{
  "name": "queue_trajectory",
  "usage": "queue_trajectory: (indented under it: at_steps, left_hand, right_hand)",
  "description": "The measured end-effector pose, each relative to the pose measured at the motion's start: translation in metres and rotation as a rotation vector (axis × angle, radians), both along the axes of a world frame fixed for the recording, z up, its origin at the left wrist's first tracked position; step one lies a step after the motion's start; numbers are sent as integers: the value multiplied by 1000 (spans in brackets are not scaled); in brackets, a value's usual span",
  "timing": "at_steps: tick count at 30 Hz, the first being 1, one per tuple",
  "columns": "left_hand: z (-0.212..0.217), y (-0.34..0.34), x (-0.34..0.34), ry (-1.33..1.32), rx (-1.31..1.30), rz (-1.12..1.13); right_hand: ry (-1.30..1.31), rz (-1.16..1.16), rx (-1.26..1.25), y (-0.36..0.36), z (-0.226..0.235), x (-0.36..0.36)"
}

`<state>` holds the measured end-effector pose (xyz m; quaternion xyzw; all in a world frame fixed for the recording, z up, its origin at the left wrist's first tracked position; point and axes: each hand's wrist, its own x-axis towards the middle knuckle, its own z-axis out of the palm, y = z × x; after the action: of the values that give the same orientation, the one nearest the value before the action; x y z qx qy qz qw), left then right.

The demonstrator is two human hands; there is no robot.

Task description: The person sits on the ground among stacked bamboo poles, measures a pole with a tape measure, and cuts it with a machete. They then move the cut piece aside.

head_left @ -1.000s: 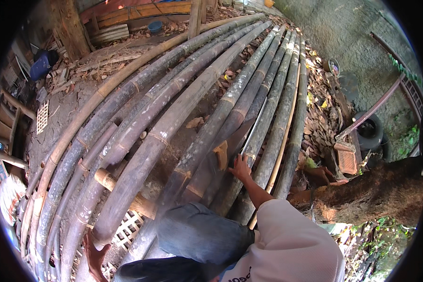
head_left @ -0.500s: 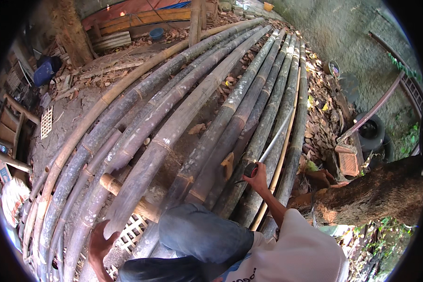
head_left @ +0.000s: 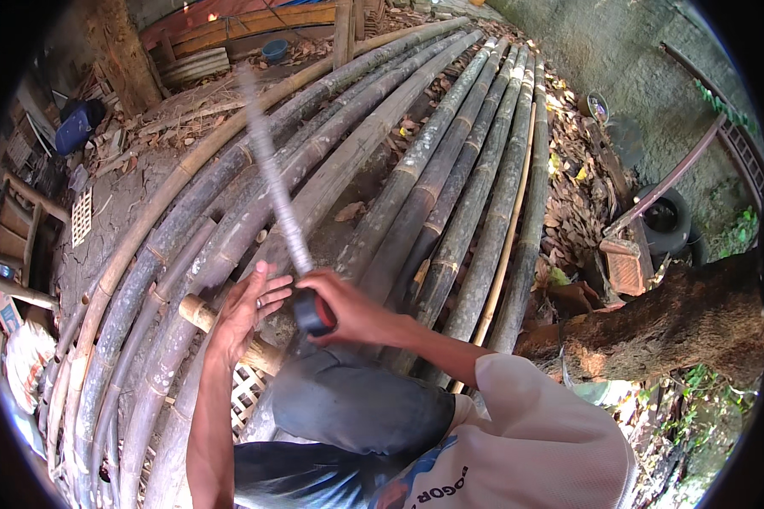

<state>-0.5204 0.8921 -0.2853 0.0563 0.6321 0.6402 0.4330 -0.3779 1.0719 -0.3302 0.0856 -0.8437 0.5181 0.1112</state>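
A black and red tape measure (head_left: 315, 314) sits in my right hand (head_left: 354, 310), whose fingers are wrapped round its case. From it a long pale blade (head_left: 278, 187), blurred by motion, reaches out to the far left above the poles. My left hand (head_left: 244, 316) is raised just left of the case. Its fingers are spread, a ring shows on one, and it looks apart from the blade. Under both hands several long bamboo poles (head_left: 314, 191) lie side by side, running away from me. A short bamboo crosspiece (head_left: 197, 312) lies under some of them near my knee.
A rough tree trunk (head_left: 654, 318) juts in at the right, near an old tyre (head_left: 664, 212) and a concrete wall (head_left: 603, 51). Dry leaves (head_left: 573, 212) line the right side. At the left are a wooden frame (head_left: 30, 208) and a blue basin (head_left: 274, 51).
My right hand has brought the tape measure left, and its blade has swung from the right-hand poles to the far left. My left hand has risen from the lower left to beside it.
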Motion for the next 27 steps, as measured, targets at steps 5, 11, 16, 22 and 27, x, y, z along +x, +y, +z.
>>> queue_trajectory:
  at_steps: [5,11,16,22,27]
  left_hand:
    - [-31,-12,-5,37,120,238]
    - [-30,-10,-1,96,88,461]
    - [-28,-23,-23,225,59,517]
    - [-54,-87,-90,208,117,807]
    - [-103,-171,-152,151,158,979]
  right_hand:
    - [57,233,-50,-33,20,-20]
    - [-65,177,-119,-37,3,-11]
    - [-364,149,-698,-52,-50,-7]
    - [-399,42,-269,-6,-71,70]
    - [-781,64,-98,59,-86,198]
